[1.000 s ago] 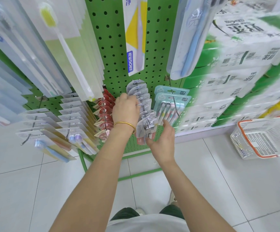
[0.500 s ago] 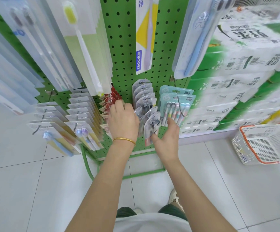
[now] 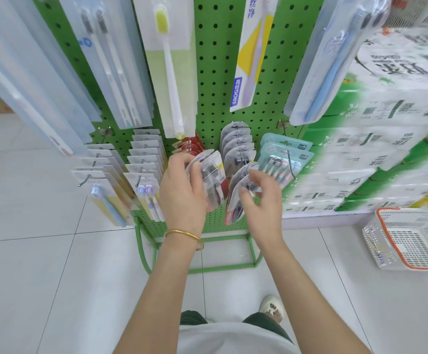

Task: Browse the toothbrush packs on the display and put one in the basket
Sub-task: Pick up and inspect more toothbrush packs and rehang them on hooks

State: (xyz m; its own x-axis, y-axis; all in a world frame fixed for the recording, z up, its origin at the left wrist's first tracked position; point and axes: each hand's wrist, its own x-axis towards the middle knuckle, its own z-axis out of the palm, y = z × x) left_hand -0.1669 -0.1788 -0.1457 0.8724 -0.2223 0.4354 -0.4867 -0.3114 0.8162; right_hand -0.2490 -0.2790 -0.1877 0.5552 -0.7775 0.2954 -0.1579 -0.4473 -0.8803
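Observation:
A green pegboard rack (image 3: 215, 80) carries many hanging toothbrush packs. My left hand (image 3: 182, 190) is closed on a clear round-topped toothbrush pack (image 3: 209, 172), held free of its hook in front of the rack. My right hand (image 3: 261, 198) has its fingers spread, touching the front packs of the grey round-topped row (image 3: 238, 152) that still hang on the hook. A white basket with an orange rim (image 3: 409, 238) stands on the floor at the right, away from both hands.
Teal multi-brush packs (image 3: 284, 159) hang right of the grey row, red packs (image 3: 190, 145) behind my left hand, white-card packs (image 3: 144, 164) to the left. Stacked tissue packages (image 3: 386, 139) fill the right side. White floor tiles lie below; my shoe (image 3: 271, 307) is near the rack's base.
My left hand has pulled one clear pack off the hook and drawn it leftward. My right hand has risen from under the packs to their front, fingers spread. The view has shifted closer.

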